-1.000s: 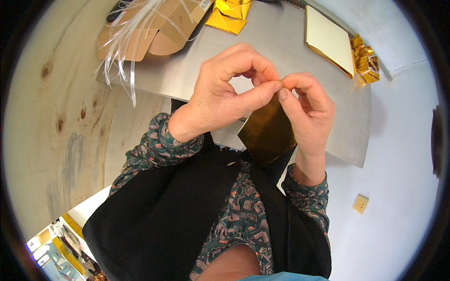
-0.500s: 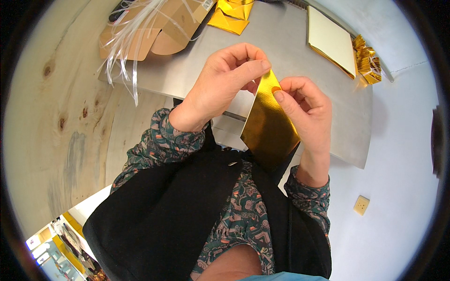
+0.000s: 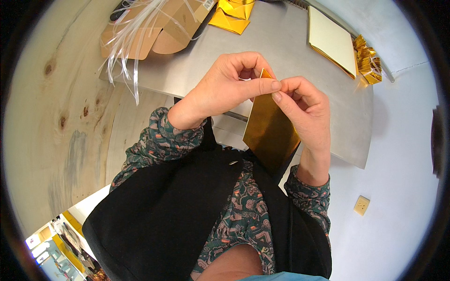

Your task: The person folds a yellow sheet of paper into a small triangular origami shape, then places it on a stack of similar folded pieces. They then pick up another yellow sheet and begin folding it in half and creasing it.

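Note:
A sheet of shiny gold foil paper (image 3: 271, 129) hangs between my hands, in front of my chest and over the table's near edge. My left hand (image 3: 229, 84) pinches its upper part, with the thumb laid across the gold face and the fingers behind. Close by, my right hand (image 3: 309, 110) grips the upper right edge between thumb and bent fingers. Both thumb tips almost meet near the sheet's top. A small pointed bit of the gold paper sticks up above my left thumb. What my fingertips do behind the sheet is hidden.
Folded gold paper pieces (image 3: 229, 21) lie at the far side of the grey metal table (image 3: 187, 70). A cream-backed paper stack (image 3: 330, 42) and a bundle of folded gold paper (image 3: 369, 63) are at the right. Clear plastic strips (image 3: 126, 51) hang over a cardboard box (image 3: 161, 30) at left.
My left hand has shifted slightly right and down, its thumb now lying across the gold sheet close to my right thumb. The sheet's top shows above that thumb, and its face looks darker.

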{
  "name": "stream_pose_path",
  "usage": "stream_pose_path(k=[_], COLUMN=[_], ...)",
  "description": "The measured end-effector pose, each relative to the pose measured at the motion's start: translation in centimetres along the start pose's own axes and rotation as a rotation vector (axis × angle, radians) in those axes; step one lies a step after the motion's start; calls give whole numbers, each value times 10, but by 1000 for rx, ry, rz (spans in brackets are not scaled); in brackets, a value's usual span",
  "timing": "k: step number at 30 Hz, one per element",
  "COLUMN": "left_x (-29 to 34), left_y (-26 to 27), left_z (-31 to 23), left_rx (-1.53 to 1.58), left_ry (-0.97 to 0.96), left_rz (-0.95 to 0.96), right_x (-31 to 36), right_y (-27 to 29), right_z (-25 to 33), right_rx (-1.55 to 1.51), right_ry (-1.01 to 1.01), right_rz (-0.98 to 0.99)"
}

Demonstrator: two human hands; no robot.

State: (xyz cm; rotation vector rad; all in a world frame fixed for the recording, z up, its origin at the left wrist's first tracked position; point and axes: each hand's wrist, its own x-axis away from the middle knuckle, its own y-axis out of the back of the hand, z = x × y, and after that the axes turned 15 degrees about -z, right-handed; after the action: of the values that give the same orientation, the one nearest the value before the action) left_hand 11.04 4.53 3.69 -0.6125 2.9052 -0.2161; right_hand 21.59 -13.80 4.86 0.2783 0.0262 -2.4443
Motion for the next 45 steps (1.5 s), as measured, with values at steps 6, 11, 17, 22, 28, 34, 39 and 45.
stream_pose_path(k=[6, 11, 17, 22, 28, 34, 39, 45], left_x=[-1, 1, -4, -19, -36, -34, -34, -28], left_y=[4, 0, 1, 13, 23, 39, 37, 2], left_z=[-6, -9, -4, 0, -7, 0, 35, 62], left_rx=[0, 52, -207, -73, -14, -92, -556, -861], left_ry=[-9, 12, -38, -106, -259, -132, -52, -814], left_rz=[31, -49, 26, -86, -85, -34, -214, -135], right_x=[-1, -2, -2, 8, 11, 7, -24, -48], right_y=[4, 7, 14, 31, 49, 57, 63, 63], right_z=[3, 1, -14, -19, -12, -11, -43, -79], right_rx=[-14, -37, -89, 9, 38, 278, 276, 501], right_ry=[-37, -104, -166, -117, -16, 212, -85, -31], right_rz=[37, 42, 16, 36, -124, -261, -73, 26])
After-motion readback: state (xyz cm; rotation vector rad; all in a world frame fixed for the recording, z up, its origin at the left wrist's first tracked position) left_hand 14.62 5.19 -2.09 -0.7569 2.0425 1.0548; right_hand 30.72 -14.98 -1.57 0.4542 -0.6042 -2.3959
